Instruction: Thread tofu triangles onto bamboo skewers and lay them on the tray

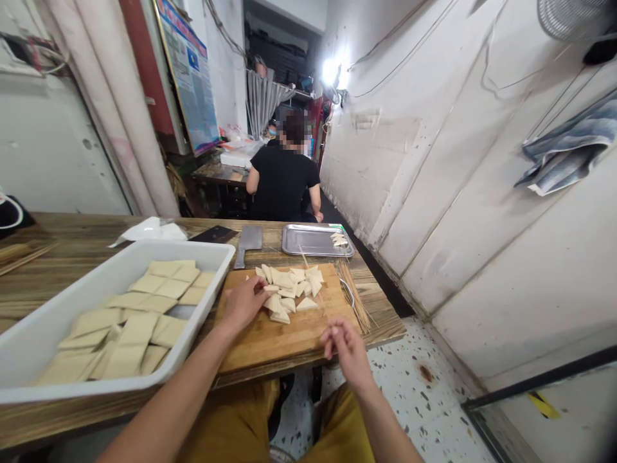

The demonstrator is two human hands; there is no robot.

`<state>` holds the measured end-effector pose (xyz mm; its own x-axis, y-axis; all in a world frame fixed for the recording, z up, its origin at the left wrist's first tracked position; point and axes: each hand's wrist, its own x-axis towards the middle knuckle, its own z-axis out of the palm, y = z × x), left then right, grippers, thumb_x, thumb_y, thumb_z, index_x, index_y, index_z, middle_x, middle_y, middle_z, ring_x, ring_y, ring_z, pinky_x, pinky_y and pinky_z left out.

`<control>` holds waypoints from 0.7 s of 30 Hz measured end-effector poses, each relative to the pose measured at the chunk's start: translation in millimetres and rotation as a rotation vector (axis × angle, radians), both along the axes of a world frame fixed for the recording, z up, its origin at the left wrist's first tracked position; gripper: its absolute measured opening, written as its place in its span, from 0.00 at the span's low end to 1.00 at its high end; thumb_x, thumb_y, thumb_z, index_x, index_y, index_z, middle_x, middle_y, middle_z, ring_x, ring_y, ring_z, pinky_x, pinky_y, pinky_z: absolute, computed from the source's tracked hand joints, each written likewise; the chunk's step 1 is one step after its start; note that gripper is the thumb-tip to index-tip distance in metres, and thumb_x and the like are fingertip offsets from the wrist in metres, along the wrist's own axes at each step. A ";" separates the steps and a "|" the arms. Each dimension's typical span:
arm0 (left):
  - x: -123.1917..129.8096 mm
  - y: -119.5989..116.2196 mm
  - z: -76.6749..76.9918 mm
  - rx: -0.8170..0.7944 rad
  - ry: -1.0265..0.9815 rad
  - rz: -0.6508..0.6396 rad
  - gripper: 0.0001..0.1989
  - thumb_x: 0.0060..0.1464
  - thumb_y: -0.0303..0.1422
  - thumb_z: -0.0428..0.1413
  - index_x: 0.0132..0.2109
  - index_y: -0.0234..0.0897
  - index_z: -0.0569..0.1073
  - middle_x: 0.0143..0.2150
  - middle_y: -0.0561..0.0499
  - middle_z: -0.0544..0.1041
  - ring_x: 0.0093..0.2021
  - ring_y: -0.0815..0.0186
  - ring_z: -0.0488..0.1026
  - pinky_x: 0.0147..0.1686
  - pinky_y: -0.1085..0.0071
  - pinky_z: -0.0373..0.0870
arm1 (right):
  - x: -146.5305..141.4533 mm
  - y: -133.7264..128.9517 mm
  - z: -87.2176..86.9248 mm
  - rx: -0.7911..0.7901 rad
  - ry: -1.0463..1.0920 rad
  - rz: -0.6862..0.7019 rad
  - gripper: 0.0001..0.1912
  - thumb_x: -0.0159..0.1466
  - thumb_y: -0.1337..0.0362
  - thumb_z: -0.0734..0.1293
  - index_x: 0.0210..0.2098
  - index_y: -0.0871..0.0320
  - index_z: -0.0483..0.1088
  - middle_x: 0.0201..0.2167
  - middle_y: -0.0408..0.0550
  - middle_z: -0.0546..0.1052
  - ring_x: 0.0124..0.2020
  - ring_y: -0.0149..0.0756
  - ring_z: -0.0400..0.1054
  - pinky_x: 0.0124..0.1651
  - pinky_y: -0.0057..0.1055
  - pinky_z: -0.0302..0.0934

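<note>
My left hand (245, 301) is at the left side of a pile of pale tofu-sheet triangles (288, 283) on a wooden cutting board (260, 347). Its fingertips are closed on a tofu triangle (271, 289) at the pile's edge. Over the board's front right corner, my right hand (344, 344) has its fingers curled together; whether anything thin lies in them I cannot make out. Bamboo skewers (355, 296) lie in a loose bundle along the board's right side, beside its metal handle.
A white bin (224, 263) of square tofu sheets (137, 334) stands left. Behind the board lie a cleaver (250, 239) and a metal tray (308, 241) with several triangles (339, 239). Another person (284, 177) sits beyond the table, facing away. A wall (457, 193) runs along the right.
</note>
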<state>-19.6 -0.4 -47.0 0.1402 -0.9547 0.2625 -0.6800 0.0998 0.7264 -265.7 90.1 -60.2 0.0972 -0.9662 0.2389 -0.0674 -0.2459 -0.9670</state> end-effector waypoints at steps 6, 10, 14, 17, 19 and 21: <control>-5.7 17.1 -4.4 -0.134 1.054 0.056 0.12 0.48 0.34 0.59 0.41 0.36 0.74 0.38 0.50 0.77 0.37 0.66 0.74 0.36 0.72 0.71 | 41.7 33.9 -34.5 0.037 0.121 0.051 0.15 0.67 0.51 0.56 0.35 0.57 0.60 0.20 0.35 0.58 0.21 0.26 0.52 0.24 0.22 0.47; -4.9 32.6 5.2 0.032 1.531 0.032 0.05 0.52 0.21 0.54 0.35 0.29 0.74 0.39 0.45 0.77 0.37 0.67 0.76 0.37 0.74 0.75 | 48.1 34.0 -41.3 0.044 0.213 0.035 0.14 0.67 0.53 0.56 0.36 0.57 0.61 0.18 0.34 0.58 0.19 0.26 0.52 0.23 0.22 0.47; -0.7 41.1 13.2 0.057 1.602 0.068 0.07 0.55 0.19 0.51 0.33 0.27 0.72 0.37 0.44 0.77 0.38 0.64 0.77 0.39 0.69 0.78 | 48.2 33.3 -35.7 0.021 0.344 0.089 0.13 0.67 0.57 0.55 0.40 0.58 0.65 0.17 0.36 0.63 0.17 0.26 0.56 0.23 0.22 0.50; 1.1 43.5 14.1 0.059 1.598 0.048 0.05 0.55 0.20 0.52 0.33 0.28 0.72 0.36 0.45 0.77 0.38 0.63 0.78 0.38 0.67 0.78 | 47.1 34.0 -35.0 0.023 0.347 0.089 0.13 0.67 0.57 0.56 0.39 0.58 0.67 0.22 0.40 0.68 0.15 0.24 0.57 0.19 0.21 0.50; 1.5 44.6 13.6 0.054 1.624 0.038 0.07 0.56 0.20 0.50 0.32 0.28 0.71 0.35 0.45 0.77 0.39 0.62 0.78 0.40 0.66 0.78 | 46.0 34.2 -36.8 0.057 0.338 0.095 0.13 0.67 0.56 0.56 0.40 0.58 0.66 0.24 0.40 0.69 0.13 0.24 0.57 0.16 0.21 0.49; 1.6 45.9 13.2 0.050 1.656 0.024 0.09 0.58 0.22 0.48 0.32 0.28 0.71 0.35 0.44 0.77 0.40 0.61 0.77 0.41 0.62 0.78 | 44.7 34.2 -38.5 0.082 0.355 0.112 0.14 0.67 0.56 0.55 0.40 0.57 0.66 0.23 0.39 0.69 0.12 0.24 0.57 0.15 0.20 0.49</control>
